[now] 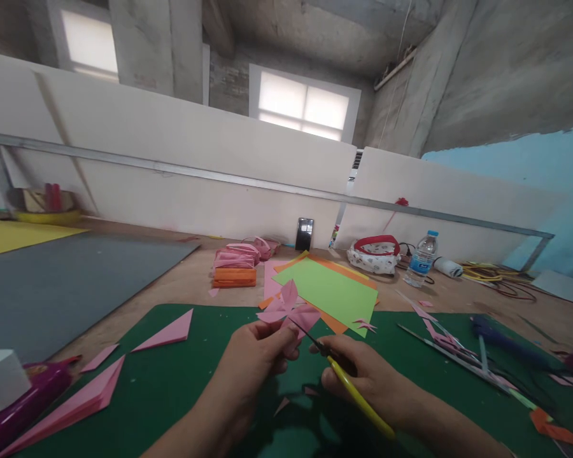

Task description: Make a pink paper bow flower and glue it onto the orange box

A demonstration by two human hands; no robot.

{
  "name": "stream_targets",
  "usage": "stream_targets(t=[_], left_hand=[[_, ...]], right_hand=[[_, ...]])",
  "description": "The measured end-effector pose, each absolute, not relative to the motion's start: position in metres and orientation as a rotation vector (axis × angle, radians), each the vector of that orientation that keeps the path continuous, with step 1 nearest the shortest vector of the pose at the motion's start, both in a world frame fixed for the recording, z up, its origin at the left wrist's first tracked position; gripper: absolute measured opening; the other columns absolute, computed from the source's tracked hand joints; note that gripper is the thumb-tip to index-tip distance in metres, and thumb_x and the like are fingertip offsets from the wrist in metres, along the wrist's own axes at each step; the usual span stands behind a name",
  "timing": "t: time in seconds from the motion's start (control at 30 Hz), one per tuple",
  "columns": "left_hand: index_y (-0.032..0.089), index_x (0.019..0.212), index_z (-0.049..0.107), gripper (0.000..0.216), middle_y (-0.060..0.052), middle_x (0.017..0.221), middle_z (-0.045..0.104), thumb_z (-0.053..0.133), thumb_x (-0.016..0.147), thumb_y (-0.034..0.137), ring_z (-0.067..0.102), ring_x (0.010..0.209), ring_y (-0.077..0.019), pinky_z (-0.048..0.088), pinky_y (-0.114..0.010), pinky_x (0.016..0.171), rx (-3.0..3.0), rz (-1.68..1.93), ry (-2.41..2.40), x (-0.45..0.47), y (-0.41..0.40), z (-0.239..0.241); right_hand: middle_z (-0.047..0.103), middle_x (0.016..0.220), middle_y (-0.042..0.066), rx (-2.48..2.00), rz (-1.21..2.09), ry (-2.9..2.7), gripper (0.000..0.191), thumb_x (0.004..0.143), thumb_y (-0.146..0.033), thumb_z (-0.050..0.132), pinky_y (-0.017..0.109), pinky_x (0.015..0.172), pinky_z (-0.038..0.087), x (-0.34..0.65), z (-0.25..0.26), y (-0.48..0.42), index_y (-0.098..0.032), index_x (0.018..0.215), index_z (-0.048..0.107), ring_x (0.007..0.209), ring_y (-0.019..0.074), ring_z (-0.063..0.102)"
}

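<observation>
My left hand [262,353] pinches a pink paper flower [289,305] with pointed petals, held above the green cutting mat [195,375]. In my right hand [363,369] is a pair of scissors [358,391] with yellow handles. Its blades point up and left and touch or lie very close to the flower by my left fingertips. Whether the blades are apart cannot be made out. Small pink scraps lie on the mat below the hands. Folded pink paper pieces [169,331] rest on the mat to the left.
Behind the mat are green paper sheets [334,286], pink and orange paper bundles [233,277], a phone [304,234], a fabric pouch [375,257] and a water bottle [421,259]. At right lie a ruler [453,356] and a dark blue glue gun [501,340]; a purple tool [38,394] sits at left.
</observation>
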State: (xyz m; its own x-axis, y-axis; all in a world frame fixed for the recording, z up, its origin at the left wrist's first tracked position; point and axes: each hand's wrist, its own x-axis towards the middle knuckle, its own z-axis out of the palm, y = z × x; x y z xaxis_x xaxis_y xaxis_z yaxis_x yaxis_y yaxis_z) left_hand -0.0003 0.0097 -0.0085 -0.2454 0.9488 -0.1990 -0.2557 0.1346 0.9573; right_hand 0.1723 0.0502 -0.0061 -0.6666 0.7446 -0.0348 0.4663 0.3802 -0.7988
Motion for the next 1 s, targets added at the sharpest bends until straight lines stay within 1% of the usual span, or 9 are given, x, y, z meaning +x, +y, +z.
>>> stream_targets(t=[0.13, 0.3, 0.57, 0.77, 1.0], left_hand=[[0.013, 0.064, 0.067, 0.019, 0.001, 0.051, 0.057, 0.071, 0.062, 0.032, 0.044, 0.050, -0.0080, 0.032, -0.017, 0.047, 0.769, 1.396, 1.292, 0.0004, 0.0096, -0.0083], [0.012, 0.065, 0.068, 0.021, 0.000, 0.051, 0.057, 0.071, 0.062, 0.033, 0.044, 0.050, -0.0075, 0.032, -0.018, 0.048, 0.773, 1.402, 1.301, 0.0010, 0.0091, -0.0077], [0.013, 0.064, 0.069, 0.020, 0.000, 0.051, 0.059, 0.072, 0.061, 0.032, 0.047, 0.052, -0.0083, 0.033, -0.017, 0.048, 0.758, 1.413, 1.302, 0.0009, 0.0094, -0.0066], [0.014, 0.060, 0.069, 0.019, 0.000, 0.049, 0.058, 0.074, 0.058, 0.032, 0.045, 0.049, -0.0079, 0.032, -0.017, 0.046, 0.750, 1.421, 1.287, 0.0013, 0.0091, -0.0054], [0.013, 0.061, 0.068, 0.016, 0.001, 0.050, 0.057, 0.071, 0.063, 0.029, 0.045, 0.050, -0.0077, 0.032, -0.017, 0.046, 0.750, 1.427, 1.298, 0.0028, 0.0078, -0.0034]], right_hand=[[0.039, 0.071, -0.004, -1.068, 1.154, -2.303, 0.021, 0.074, -0.024, 0.060, 0.021, 0.053, 0.028, 0.1724, -0.0072, 0.0492, -0.016, 0.093, 0.058, 0.062, 0.0099, 0.034], [0.039, 0.071, -0.004, -1.059, 1.148, -2.290, 0.019, 0.074, -0.024, 0.061, 0.020, 0.052, 0.028, 0.1725, -0.0079, 0.0494, -0.016, 0.091, 0.058, 0.061, 0.0093, 0.033], [0.041, 0.072, -0.004, -1.040, 1.027, -2.336, 0.014, 0.077, -0.025, 0.058, 0.021, 0.054, 0.028, 0.1733, -0.0109, 0.0495, -0.018, 0.089, 0.057, 0.063, 0.0105, 0.036], [0.042, 0.071, -0.004, -1.023, 0.997, -2.350, 0.009, 0.076, -0.025, 0.058, 0.022, 0.055, 0.028, 0.1726, -0.0093, 0.0492, -0.018, 0.082, 0.057, 0.063, 0.0107, 0.036], [0.041, 0.068, -0.004, -0.965, 1.043, -2.337, 0.014, 0.078, -0.024, 0.057, 0.022, 0.055, 0.028, 0.1721, -0.0083, 0.0497, -0.017, 0.089, 0.061, 0.062, 0.0104, 0.035]])
